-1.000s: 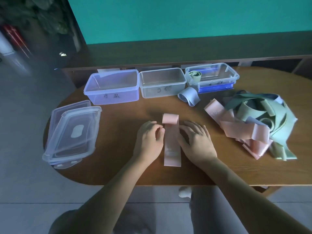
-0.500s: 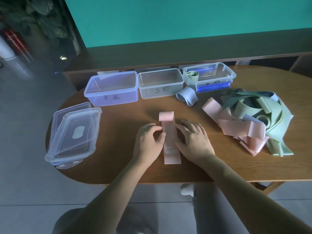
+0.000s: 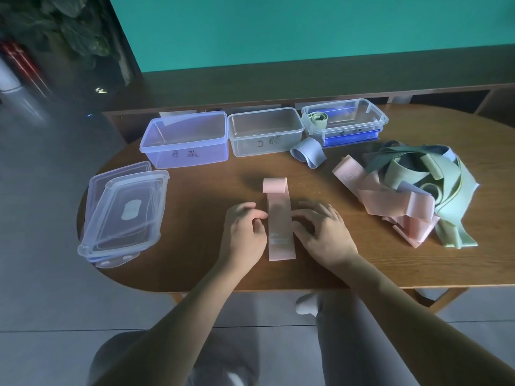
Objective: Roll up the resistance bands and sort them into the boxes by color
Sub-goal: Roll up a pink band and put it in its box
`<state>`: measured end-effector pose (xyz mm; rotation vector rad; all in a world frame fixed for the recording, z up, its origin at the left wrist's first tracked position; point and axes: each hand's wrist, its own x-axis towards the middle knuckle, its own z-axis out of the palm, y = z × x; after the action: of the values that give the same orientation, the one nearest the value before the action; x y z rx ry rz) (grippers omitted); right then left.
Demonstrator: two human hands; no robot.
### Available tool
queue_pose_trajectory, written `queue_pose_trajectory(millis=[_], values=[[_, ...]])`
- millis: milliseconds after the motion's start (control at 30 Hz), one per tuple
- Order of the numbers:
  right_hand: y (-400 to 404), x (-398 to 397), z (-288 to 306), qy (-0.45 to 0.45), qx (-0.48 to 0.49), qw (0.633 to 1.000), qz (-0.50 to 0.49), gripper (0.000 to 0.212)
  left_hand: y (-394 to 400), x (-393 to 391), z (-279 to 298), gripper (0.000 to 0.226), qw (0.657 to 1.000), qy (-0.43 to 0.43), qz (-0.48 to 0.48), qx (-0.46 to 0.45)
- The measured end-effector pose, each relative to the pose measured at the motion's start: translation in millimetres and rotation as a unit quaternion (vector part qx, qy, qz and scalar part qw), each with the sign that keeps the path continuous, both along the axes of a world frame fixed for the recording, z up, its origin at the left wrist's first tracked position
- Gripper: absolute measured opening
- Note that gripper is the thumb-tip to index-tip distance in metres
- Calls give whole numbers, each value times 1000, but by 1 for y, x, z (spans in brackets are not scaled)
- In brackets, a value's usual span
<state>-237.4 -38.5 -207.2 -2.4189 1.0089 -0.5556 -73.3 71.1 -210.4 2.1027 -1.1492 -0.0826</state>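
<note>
1. The wooden surface [image 3: 195,268] carries everything; places below are given relative to the pink band [image 3: 279,221] lying flat along its middle.
2. To the right of that band sits the loose heap of green and pink bands [image 3: 412,190], none of them rolled yet.
3. To the left lies the stack of clear lids [image 3: 122,213], untouched.
4. Beyond it stand three boxes: the purple-tinted box [image 3: 185,140], the clear middle box [image 3: 264,130] and the right box [image 3: 345,121], which already holds a rolled green band [image 3: 317,119]. A blue band [image 3: 308,153] curls loosely in front of the right box.
5. The left hand [image 3: 243,232] touches the band's left edge, fingers curled, its grip not clearly clamped. The right hand [image 3: 323,232] rests at the right edge, fingers fairly straight, pressing down.
6. Against the earlier frames, the hands have shifted little and the far end keeps its one small curl. The band seems only squared up, so rolling has likely barely begun, and no pink band has reached a box.
</note>
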Motion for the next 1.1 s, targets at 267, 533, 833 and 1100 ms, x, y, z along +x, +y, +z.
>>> queue_pose_trajectory(millis=[267, 533, 833, 1100], values=[[6, -3, 2, 26, -12, 999, 18, 40, 7, -6, 1, 21, 1000, 14, -9, 2], [20, -26, 6, -103, 69, 985, 124, 21, 41, -7, 16, 7, 978, 86, -172, -82], [22, -28, 1, -80, 32, 983, 161, 12, 49, -6, 10, 15, 979, 3, -204, 2], [30, -26, -2, -75, -3, 989, 128, 26, 43, -10, 1, 18, 981, -80, -169, -48]])
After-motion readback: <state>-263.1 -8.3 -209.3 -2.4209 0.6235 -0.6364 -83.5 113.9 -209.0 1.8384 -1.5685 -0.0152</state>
